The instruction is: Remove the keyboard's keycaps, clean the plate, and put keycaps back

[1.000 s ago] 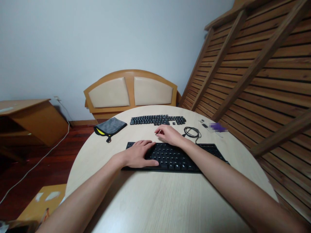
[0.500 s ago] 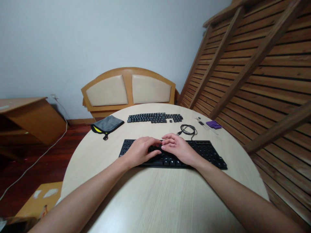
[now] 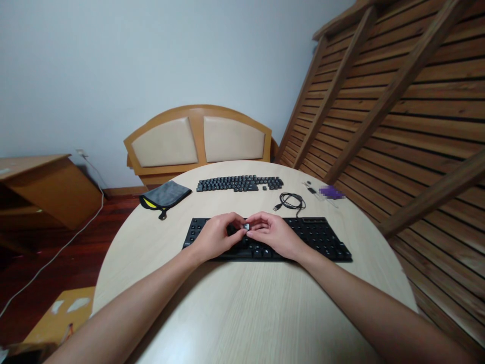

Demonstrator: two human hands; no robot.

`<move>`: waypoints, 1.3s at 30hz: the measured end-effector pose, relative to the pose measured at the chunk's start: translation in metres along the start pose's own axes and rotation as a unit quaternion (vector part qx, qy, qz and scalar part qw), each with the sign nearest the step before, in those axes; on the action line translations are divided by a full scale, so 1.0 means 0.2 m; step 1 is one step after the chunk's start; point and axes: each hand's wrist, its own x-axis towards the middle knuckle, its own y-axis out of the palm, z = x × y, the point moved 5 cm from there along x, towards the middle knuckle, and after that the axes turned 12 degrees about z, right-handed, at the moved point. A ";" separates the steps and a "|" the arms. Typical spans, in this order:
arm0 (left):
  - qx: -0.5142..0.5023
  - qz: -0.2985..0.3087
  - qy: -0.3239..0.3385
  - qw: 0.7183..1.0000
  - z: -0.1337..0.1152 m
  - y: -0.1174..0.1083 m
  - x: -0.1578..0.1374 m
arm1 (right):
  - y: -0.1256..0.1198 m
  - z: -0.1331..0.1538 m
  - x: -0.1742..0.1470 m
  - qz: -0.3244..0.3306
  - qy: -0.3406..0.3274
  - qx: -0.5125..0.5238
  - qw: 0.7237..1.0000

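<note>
A black keyboard (image 3: 322, 240) lies across the round table, many of its key positions bare of caps. Over its middle, my left hand (image 3: 220, 235) and my right hand (image 3: 276, 233) meet fingertip to fingertip. Between them they pinch one small keycap (image 3: 247, 227), its pale face showing. Beyond the keyboard, loose black keycaps (image 3: 227, 183) are laid out in rows. The keyboard's coiled cable (image 3: 291, 201), with its USB plug, rests behind my right hand. My hands cover part of the keys.
On the left of the round table (image 3: 235, 308) is a grey cloth (image 3: 166, 193) with a yellow lining. A purple cloth (image 3: 332, 192) and small dark items lie at the right. A headboard (image 3: 197, 136) stands behind, and wooden slats (image 3: 397, 126) lean on the right.
Both hands have closed in at the keyboard's middle, and a keycap now shows between their fingertips. The view has shifted slightly. The laid-out keycaps look the same.
</note>
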 end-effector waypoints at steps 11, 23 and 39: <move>-0.046 0.036 0.002 0.998 0.03 0.02 0.00 | -0.02 0.01 -0.02 -0.014 0.012 -0.036 0.999; 0.032 0.069 -0.009 0.997 0.03 0.01 0.00 | -0.03 0.08 -0.04 0.037 -0.004 -0.222 0.974; -0.104 0.119 -0.030 0.987 0.12 0.02 0.01 | -0.07 0.05 -0.10 0.174 0.014 -0.441 0.880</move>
